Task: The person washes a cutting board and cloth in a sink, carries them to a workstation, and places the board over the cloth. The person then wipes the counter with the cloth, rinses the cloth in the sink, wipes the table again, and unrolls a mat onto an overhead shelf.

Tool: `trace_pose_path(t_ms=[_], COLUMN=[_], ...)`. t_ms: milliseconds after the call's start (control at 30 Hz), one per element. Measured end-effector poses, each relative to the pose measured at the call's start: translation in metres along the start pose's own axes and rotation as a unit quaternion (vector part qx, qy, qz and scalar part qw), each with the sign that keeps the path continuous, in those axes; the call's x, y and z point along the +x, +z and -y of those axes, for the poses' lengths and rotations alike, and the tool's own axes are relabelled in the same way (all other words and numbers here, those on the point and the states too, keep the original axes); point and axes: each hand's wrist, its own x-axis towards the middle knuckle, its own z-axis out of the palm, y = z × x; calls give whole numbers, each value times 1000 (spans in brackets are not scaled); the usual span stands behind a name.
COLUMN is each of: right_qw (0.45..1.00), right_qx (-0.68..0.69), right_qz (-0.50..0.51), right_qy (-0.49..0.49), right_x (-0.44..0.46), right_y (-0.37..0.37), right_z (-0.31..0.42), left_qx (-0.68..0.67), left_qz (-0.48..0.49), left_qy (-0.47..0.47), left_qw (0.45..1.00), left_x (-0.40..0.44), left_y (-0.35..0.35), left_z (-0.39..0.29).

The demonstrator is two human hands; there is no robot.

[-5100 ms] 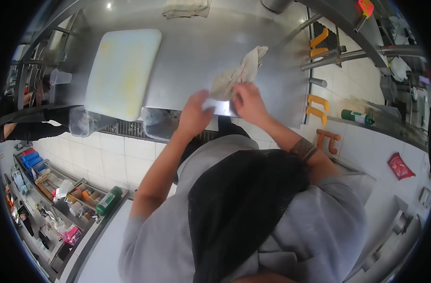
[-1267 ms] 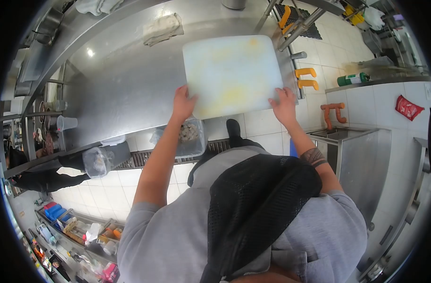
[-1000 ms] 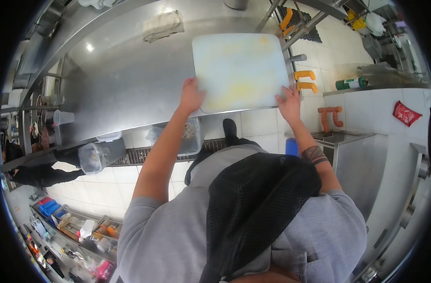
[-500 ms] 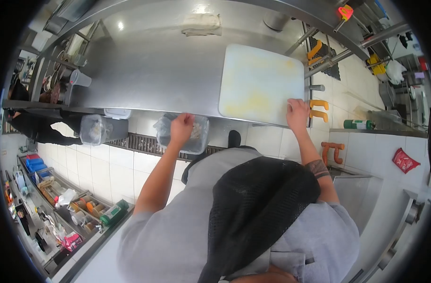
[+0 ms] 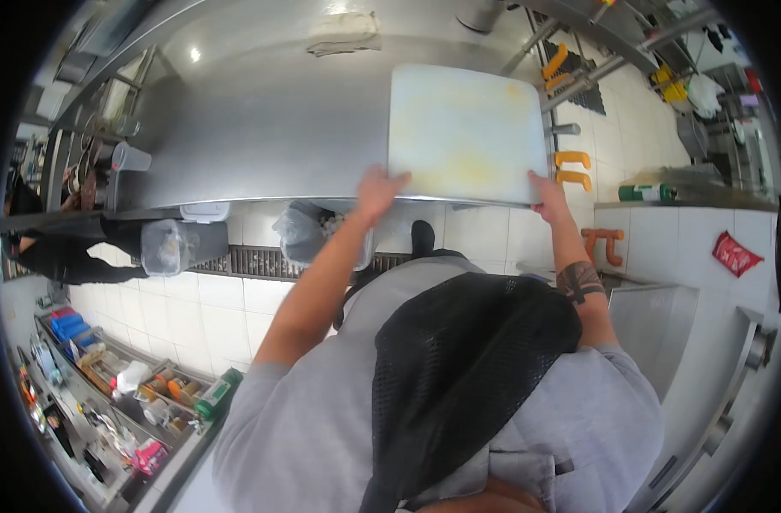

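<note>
A white cutting board [image 5: 467, 128] with yellowish stains lies on the steel counter [image 5: 262, 128], along its near edge. My left hand [image 5: 379, 195] is at the board's near left corner, blurred, with thumb and fingers apart. Its thumb side reaches to the corner; whether it presses on the board I cannot tell. At the near right corner, my right hand [image 5: 546, 195] grips the board's edge, thumb on top and the other fingers lower down, partly hidden.
A folded cloth [image 5: 343, 34] lies at the counter's far side. Below the near edge stand a bag-lined bin [image 5: 300, 235] and another clear bin [image 5: 164, 248]. Yellow-orange handles [image 5: 572, 160] stick out right of the counter. A person in dark clothing [image 5: 65, 244] is at the left.
My left hand has moved right, from over the bag-lined bin to the board's near left corner. My right hand has closed around the near right corner. The view has shifted slightly.
</note>
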Motion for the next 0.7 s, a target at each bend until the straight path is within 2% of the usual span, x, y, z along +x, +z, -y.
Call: trace_pose_path(t_ms=[33, 67, 100, 133, 167, 200, 233, 267, 300, 367, 400, 467, 500, 533, 567, 600, 633, 667, 700], right_qw=[998, 992, 992, 992, 991, 990, 987, 983, 980, 977, 976, 975, 933, 862, 861, 868, 871, 933, 955], right_qx=[44, 91, 95, 100, 101, 100, 108, 114, 117, 123, 120, 117, 280, 433, 433, 433, 429, 272, 101], right_qz=[40, 80, 79, 76, 85, 95, 118, 142, 156, 173, 180, 188, 228, 260, 262, 240, 219, 178, 163], right_qy=[9, 17, 15, 14, 4, -7, -18, -31, -21, -9, -16, -23, 6, 37, 40, -26, -93, -153, -224], right_x=[1, 3, 5, 7, 3, -2, -3, -2, 2, 2, 0, 14, 27, 38, 41, 40, 37, 29, 8], right_y=[-8, -14, -19, -26, -32, -38, -46, -53, -59, -67, -70, -74, -75, -74, -67, -54, -39, -19, 1], right_z=[3, 7, 12, 19, 29, 42, 55, 70, 86, 114, 128, 136, 135, 132, 125, 116, 109, 98, 98], left_qx=[-111, -213, -200, 6, 206, 212, 317, 356, 394, 418, 419, 496, 498, 513, 528, 529, 521, 514, 516], left_qz=[124, 241, 250, 167, 77, 89, -16, -57, -116, -123, -121, 82, 81, 83, 87, 88, 83, 78, 76], left_qy=[-96, -192, -193, -78, 48, 52, 261, 363, 455, 534, 535, 333, 332, 317, 301, 299, 292, 285, 283], left_qw=[981, 927, 927, 983, 974, 972, 912, 859, 790, 725, 723, 798, 797, 793, 790, 790, 798, 805, 805], left_x=[16, 23, 21, 17, 11, -3, -20, -21, -23, 13, 28, 54, 61, 67, 73, 82, 91, 97, 99], left_y=[-16, -29, -32, -33, -31, -28, -24, -21, -17, -3, 0, 0, -5, -12, -18, -20, -22, -25, -26], left_z=[-14, -31, -47, -65, -84, -109, -137, -149, -161, -177, -186, -208, -225, -246, -263, -276, -288, -299, -309])
